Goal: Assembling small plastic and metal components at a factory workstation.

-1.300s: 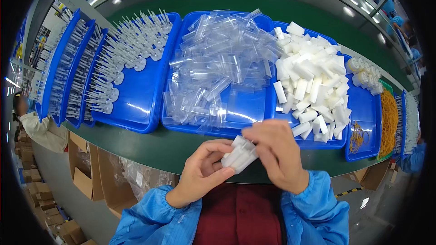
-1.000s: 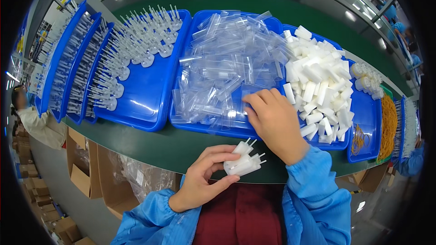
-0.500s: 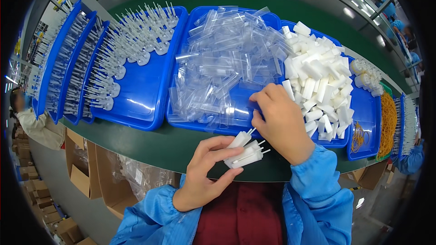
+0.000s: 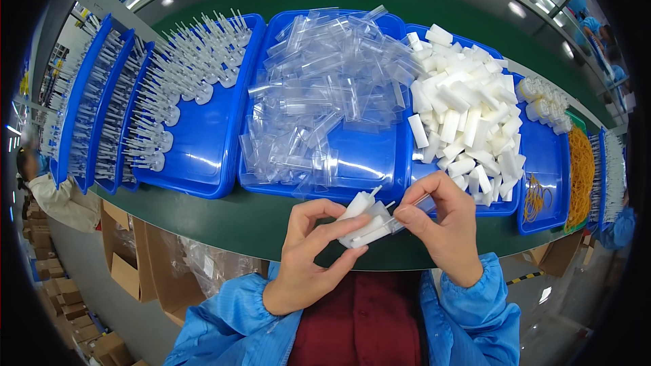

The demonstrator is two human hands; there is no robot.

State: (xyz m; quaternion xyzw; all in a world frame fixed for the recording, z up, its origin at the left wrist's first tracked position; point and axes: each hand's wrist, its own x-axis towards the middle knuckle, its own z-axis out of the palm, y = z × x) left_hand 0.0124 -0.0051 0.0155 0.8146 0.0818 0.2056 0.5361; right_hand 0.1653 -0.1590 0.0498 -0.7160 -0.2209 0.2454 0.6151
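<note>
In front of my body, my left hand (image 4: 305, 254) grips a small bunch of white blocks (image 4: 361, 205) with thin white rods sticking out toward the upper right. Fingers and thumb close round the bunch from the left. Close beside it, my right hand (image 4: 444, 227) pinches a clear plastic sleeve (image 4: 426, 205) between thumb and fingers. The sleeve's lower end meets the rod side of the bunch; whether it is over a rod cannot be made out. Beyond my hands, a blue tray (image 4: 369, 156) holds a heap of similar clear sleeves (image 4: 312, 95).
White blocks (image 4: 468, 108) fill a blue tray at right. Farther right are clear rolls (image 4: 546, 105), rubber bands (image 4: 580, 176) and a smaller tray (image 4: 546, 163). White rodded parts (image 4: 196, 61) stand in a left tray (image 4: 203, 149). Cardboard boxes (image 4: 163, 264) sit below the table edge.
My right hand has come from the sleeve tray back toward my body, bringing a clear sleeve to the bunch. The left hand keeps its grip in nearly the same place.
</note>
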